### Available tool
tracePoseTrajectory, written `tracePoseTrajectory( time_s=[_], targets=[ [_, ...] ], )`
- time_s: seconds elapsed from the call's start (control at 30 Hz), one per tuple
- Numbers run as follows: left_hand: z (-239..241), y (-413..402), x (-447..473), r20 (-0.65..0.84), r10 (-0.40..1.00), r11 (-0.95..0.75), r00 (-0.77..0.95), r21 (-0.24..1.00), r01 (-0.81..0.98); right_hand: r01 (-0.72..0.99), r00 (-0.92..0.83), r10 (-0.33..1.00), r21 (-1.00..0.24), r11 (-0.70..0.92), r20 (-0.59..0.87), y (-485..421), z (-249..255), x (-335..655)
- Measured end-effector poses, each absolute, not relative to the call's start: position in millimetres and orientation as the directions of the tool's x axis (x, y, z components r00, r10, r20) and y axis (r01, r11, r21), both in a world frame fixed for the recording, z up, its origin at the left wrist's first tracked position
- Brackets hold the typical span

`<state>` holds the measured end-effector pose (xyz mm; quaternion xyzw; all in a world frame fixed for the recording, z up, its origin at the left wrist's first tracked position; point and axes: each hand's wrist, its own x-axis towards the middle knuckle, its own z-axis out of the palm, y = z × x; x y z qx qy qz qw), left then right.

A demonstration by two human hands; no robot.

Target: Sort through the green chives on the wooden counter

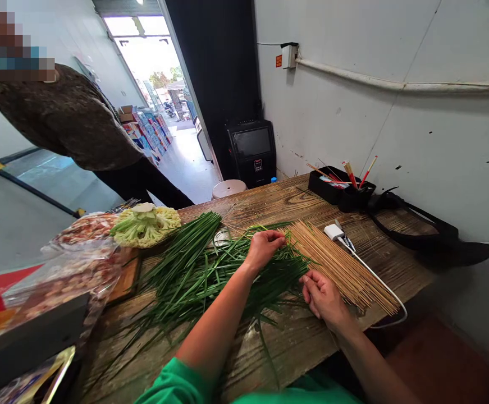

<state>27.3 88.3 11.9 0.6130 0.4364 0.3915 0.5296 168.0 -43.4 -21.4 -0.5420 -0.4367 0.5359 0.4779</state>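
Observation:
My left hand [265,248] reaches over a pile of long green garlic chives [214,266], its thumb and fingers pinched together near the pile's right end. What it pinches, if anything, is too small to make out. Lower and to the right, my right hand [322,296] is closed with curled fingers, between the chive tips and a wide bundle of bamboo skewers [341,266]. Whatever lies within its fingers is hidden. The skewers lie flat side by side on the wooden table [278,348]. A neater bunch of chives [185,247] rests at the pile's left.
Behind the chives sits a cauliflower head [145,227], beside plastic bags of food [76,275]. A white charger with cable [334,232] lies by the skewers. A black holder with pens [345,188] and a black strap bag [429,230] are at right. A person [67,118] stands across the table.

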Motion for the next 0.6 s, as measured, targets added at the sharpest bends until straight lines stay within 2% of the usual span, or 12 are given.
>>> tracePoseTrajectory(
  time_s=[0.6],
  targets=[
    [8.0, 89.7, 29.6, -0.004, 0.956, -0.012, 0.295, 0.999, 0.053, -0.046, 0.032, 0.987, -0.987, -0.154, -0.156, -44.0, -25.4, 168.9]
  ],
)
